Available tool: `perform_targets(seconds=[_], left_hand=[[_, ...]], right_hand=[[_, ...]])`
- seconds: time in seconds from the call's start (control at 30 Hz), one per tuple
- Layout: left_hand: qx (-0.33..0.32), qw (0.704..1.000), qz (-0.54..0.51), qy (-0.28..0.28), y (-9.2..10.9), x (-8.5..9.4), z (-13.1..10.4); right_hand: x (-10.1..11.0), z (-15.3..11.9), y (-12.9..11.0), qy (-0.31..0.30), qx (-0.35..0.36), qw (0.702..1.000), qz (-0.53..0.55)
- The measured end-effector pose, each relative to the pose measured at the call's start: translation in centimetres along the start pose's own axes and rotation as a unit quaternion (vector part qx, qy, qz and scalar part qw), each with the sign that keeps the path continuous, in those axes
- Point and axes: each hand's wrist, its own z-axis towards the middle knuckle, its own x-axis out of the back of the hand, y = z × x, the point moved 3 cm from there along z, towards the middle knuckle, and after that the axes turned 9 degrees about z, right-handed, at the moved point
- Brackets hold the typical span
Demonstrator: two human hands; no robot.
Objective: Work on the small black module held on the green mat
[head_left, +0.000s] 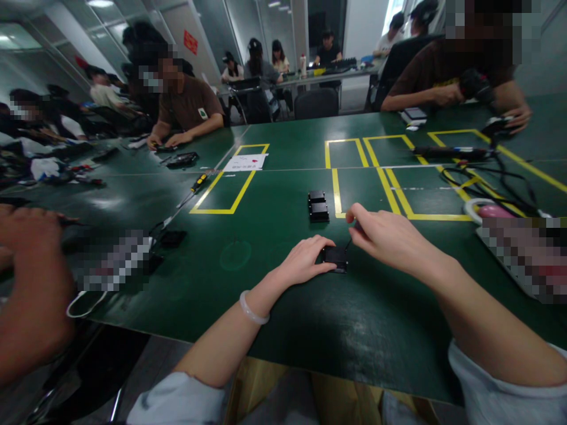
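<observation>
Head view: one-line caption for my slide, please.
Left hand holds a small black rectangular block on the glossy green table; the right hand holds a thin dark tool near its edge.

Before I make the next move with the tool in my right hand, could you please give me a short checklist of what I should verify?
1. Left hand steadying the small black piece: ok, fingers and thumb are at its edges.
2. Right hand gripping the thin dark tool: ok, it points down toward the piece.
3. Tool tip seated in the piece: cannot tell, too small.
4. Other black blocks apart from both hands: ok.
5. Neighbour's arm away from the work: ok, far left.
</observation>
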Motion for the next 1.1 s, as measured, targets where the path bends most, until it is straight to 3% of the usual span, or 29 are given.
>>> perform_targets(seconds=[1.1], left_hand=[[0.005,1.000,-0.004,-0.003,-0.06,-0.02,0.00]], right_hand=[[0.05,0.12,0.17,-0.004,-0.008,1.000,-0.016]])
